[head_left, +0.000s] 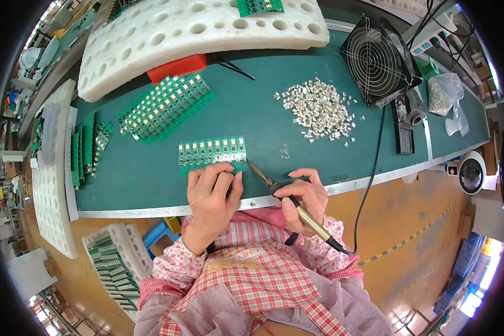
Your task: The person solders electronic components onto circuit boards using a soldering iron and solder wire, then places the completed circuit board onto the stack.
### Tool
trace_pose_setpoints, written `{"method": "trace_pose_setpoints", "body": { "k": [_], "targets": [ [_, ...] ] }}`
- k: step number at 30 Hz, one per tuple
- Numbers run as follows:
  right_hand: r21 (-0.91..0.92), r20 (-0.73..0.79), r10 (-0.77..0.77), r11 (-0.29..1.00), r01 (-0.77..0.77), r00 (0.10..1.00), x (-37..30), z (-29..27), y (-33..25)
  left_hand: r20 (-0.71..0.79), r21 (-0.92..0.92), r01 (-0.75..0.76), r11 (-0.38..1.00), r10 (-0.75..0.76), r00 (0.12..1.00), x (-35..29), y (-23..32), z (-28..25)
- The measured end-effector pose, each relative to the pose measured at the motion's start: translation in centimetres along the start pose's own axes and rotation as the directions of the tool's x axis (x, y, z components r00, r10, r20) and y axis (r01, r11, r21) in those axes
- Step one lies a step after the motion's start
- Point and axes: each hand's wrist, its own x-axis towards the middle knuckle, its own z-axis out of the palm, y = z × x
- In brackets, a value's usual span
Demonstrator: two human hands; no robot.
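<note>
A green circuit board panel point(211, 152) with rows of small white and black parts lies near the front edge of the bench. My left hand point(214, 190) rests at its lower edge, fingers curled and closed. A thin pale strand, which looks like solder wire point(202, 198), runs across that hand; its tip is hidden. With my right hand point(304, 200) I grip a soldering iron point(313, 224) by its gold and black handle. The iron's tip points at the right edge of the panel; whether it touches is too small to tell.
Right of centre lies a heap of small white connectors point(319, 109). Beyond it stand a black fan point(376, 61) and an iron stand point(404, 126). More boards point(167, 107) lie at left, beside white foam trays point(201, 31). The iron's cord point(373, 168) hangs over the bench edge.
</note>
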Motion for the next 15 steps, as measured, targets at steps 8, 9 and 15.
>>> {"method": "trace_pose_setpoints", "body": {
  "k": [8,9,15],
  "targets": [
    [-0.038,0.048,-0.007,0.999,0.009,0.999,0.24,-0.03,-0.17,0.013,-0.001,0.005,1.0,-0.005,1.0,0.02,0.09,0.01],
    [-0.034,0.058,-0.009,0.999,0.011,0.998,0.21,-0.02,-0.14,0.012,-0.003,0.014,1.0,-0.014,1.0,0.06,0.15,-0.02],
    [-0.037,0.097,-0.055,0.998,0.059,0.994,-0.02,0.07,0.13,0.018,-0.013,0.026,1.0,-0.026,1.0,0.08,0.29,-0.08]
  ]
}}
